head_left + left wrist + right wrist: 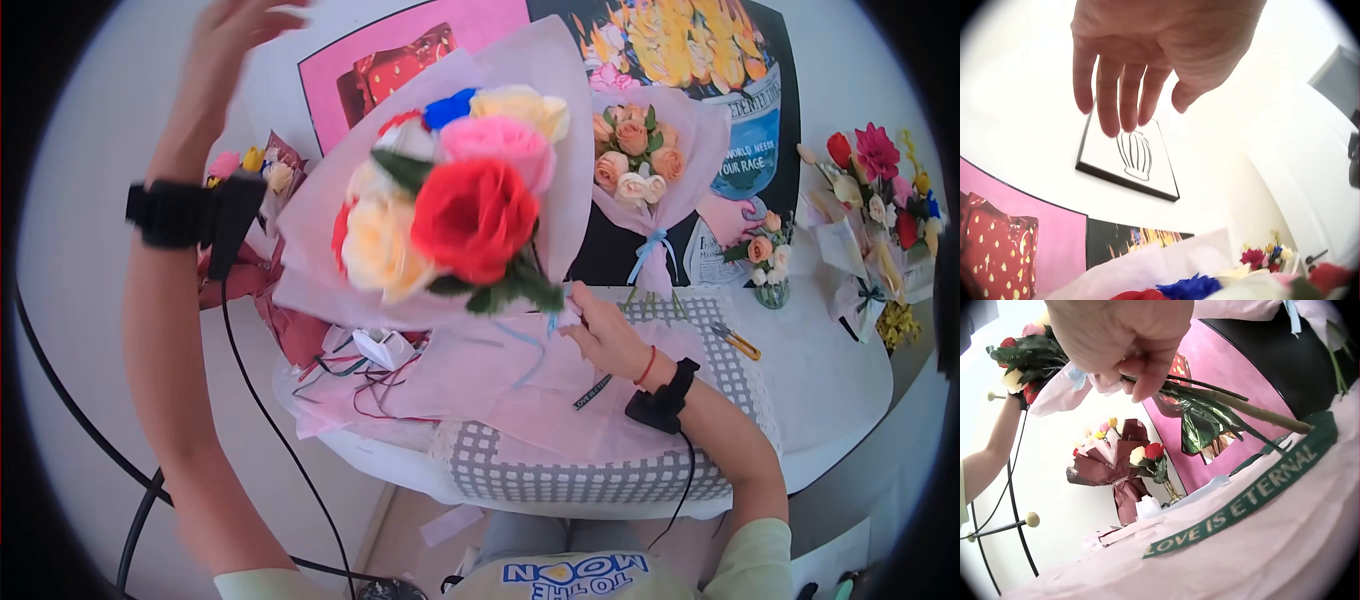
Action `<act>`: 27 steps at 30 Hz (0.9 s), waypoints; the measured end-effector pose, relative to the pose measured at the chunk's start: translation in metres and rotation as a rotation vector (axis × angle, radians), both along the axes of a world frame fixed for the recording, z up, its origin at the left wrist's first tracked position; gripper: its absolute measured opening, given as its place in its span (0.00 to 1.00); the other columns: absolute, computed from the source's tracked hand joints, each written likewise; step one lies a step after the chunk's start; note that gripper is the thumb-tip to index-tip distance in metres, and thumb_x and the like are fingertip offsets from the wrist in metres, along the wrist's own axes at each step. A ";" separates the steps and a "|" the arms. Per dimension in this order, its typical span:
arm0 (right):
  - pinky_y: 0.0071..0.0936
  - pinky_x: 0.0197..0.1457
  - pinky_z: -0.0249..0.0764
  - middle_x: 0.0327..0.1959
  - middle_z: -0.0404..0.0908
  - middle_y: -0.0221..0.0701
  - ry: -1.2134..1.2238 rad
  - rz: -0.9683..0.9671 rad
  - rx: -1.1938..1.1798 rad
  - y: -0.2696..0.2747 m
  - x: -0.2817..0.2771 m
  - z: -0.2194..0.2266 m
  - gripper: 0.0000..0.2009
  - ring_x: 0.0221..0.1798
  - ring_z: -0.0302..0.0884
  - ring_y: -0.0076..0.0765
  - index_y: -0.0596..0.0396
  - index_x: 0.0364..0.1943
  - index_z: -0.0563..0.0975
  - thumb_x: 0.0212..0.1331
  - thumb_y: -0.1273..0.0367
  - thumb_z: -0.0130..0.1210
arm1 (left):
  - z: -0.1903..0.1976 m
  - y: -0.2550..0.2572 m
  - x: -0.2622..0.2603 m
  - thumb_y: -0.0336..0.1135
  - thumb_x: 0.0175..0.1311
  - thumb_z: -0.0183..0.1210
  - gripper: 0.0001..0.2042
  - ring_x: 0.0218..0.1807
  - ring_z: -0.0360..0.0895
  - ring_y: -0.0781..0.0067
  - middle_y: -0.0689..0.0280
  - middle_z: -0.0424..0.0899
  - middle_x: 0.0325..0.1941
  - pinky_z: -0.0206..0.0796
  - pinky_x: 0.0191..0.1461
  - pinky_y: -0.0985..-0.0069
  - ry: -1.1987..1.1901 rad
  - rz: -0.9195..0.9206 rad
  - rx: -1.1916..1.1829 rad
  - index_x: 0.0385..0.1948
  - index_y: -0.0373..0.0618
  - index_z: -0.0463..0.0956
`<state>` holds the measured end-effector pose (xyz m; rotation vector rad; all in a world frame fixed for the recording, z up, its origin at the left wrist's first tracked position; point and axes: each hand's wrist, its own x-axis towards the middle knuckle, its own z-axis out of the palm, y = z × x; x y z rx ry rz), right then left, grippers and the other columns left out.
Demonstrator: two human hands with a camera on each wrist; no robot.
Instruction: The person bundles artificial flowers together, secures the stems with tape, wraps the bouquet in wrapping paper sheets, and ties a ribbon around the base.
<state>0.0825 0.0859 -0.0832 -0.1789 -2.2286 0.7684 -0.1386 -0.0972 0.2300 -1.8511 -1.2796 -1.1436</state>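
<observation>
My right hand [610, 335] grips a bouquet at its tied neck, above the table. The bouquet has a large red rose [475, 220], pink, cream and blue blooms, and pale pink wrapping paper [540, 90]. In the right wrist view the right hand [1129, 337] curls round the gathering, and bare green stems [1260, 414] stick out below it. Light blue ribbon [530, 350] hangs near the neck. My left hand [1160, 44] is raised beyond the bouquet's upper left, fingers extended and spread, holding nothing. Below the stems lies a dark green ribbon [1235, 506] lettered "LOVE IS ETERNAL".
Behind stands a bouquet of peach roses [630, 135]. Yellow-handled snips [738, 342] lie on the checked cloth [600, 478]. A white box [385, 346] sits among loose ribbons at left. At right are a small glass vase [772, 294] and more flowers [880, 205]; a burgundy-wrapped bouquet [1127, 500] stands left.
</observation>
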 end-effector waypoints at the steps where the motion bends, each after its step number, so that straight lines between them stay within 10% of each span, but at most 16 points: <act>1: 0.36 0.31 0.64 0.24 0.71 0.44 0.010 -0.013 -0.066 0.001 0.000 0.000 0.17 0.29 0.69 0.56 0.56 0.44 0.61 0.48 0.75 0.49 | -0.006 -0.008 -0.009 0.41 0.61 0.42 0.16 0.41 0.74 0.74 0.63 0.75 0.41 0.60 0.52 0.77 -0.085 -0.115 0.122 0.44 0.42 0.72; 6: 0.33 0.26 0.65 0.21 0.72 0.41 0.081 -0.028 -0.167 0.001 -0.007 0.009 0.16 0.22 0.72 0.45 0.57 0.46 0.61 0.51 0.74 0.46 | -0.085 -0.009 -0.022 0.37 0.62 0.41 0.16 0.49 0.67 0.69 0.63 0.71 0.44 0.60 0.53 0.72 -0.771 -0.399 0.445 0.47 0.36 0.65; 13: 0.32 0.24 0.66 0.21 0.74 0.41 0.117 -0.086 -0.266 0.001 -0.037 0.016 0.15 0.21 0.74 0.39 0.57 0.45 0.61 0.54 0.71 0.45 | -0.244 0.064 0.023 0.42 0.57 0.50 0.18 0.48 0.67 0.74 0.66 0.69 0.47 0.59 0.51 0.70 -1.139 -0.497 -0.315 0.46 0.45 0.65; 27: 0.39 0.26 0.65 0.19 0.71 0.46 0.220 -0.219 -0.241 0.027 -0.109 0.013 0.14 0.24 0.73 0.51 0.58 0.40 0.60 0.52 0.73 0.49 | -0.220 0.157 0.001 0.36 0.50 0.51 0.13 0.38 0.68 0.73 0.67 0.70 0.35 0.62 0.44 0.69 -1.273 -0.472 -0.088 0.37 0.44 0.65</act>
